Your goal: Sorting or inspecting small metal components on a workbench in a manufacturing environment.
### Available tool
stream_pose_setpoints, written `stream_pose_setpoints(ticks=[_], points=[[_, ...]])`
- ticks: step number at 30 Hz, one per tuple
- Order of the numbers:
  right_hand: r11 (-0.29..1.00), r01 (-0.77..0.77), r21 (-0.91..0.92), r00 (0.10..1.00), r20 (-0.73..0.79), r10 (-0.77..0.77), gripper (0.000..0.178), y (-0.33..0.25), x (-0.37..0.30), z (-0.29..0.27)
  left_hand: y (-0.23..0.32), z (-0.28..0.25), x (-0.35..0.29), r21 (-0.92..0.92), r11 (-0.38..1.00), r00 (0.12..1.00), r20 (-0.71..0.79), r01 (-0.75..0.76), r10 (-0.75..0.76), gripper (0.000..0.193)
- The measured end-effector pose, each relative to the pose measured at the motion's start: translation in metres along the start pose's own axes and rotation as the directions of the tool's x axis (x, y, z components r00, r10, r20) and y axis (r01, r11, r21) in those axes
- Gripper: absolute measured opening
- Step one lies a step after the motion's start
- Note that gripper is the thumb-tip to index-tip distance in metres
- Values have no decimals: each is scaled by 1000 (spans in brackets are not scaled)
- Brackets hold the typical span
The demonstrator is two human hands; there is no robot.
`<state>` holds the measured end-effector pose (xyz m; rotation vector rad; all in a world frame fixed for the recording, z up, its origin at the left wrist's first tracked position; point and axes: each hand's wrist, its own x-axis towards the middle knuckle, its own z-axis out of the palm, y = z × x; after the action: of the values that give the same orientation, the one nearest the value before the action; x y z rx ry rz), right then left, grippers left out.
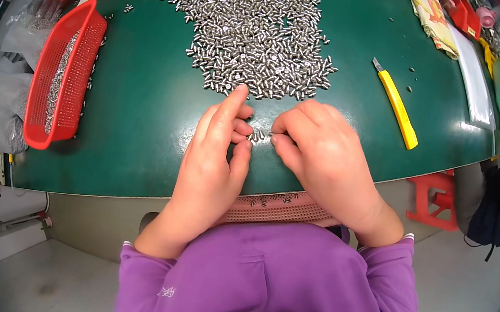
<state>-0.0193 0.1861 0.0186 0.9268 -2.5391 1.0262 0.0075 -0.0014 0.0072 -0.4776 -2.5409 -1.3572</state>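
Two hands (210,144) (329,157), one cutter (398,108), countless pins (259,37)

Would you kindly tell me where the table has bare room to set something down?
A broad free patch lies between the red basket and the left hand; a smaller one between the right hand and the yellow knife. It is crowded where metal pieces lie thick beyond both hands, and at upper right around the cloth and plastic sheet.
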Motion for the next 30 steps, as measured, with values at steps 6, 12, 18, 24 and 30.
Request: stream_pose_setpoints(ticks=[6, 12, 18, 24, 30], points=[[999, -24, -24, 1000, -4, 24, 15, 0, 0, 0, 1, 1, 2, 9, 1000, 1000, -10, -12, 13, 78], [998, -59, 24, 998, 34, 58, 17, -1, 1, -2, -1, 1, 0, 31, 999, 999, -17, -35, 35, 79], [992, -14, 126, 1000, 25, 11, 17, 3, 3, 0, 1, 0, 1, 29, 1000, 1000, -4, -11, 11, 80], [991, -17, 133, 999, 33, 12, 14, 5, 3, 1, 2, -1, 4, -1, 1000, 999, 42, -7, 7, 81], [994, -3, 112, 999, 39, -1, 13, 5, 4, 1, 3, -1, 6, -23, 999, 998, 46, -32, 33, 82]])
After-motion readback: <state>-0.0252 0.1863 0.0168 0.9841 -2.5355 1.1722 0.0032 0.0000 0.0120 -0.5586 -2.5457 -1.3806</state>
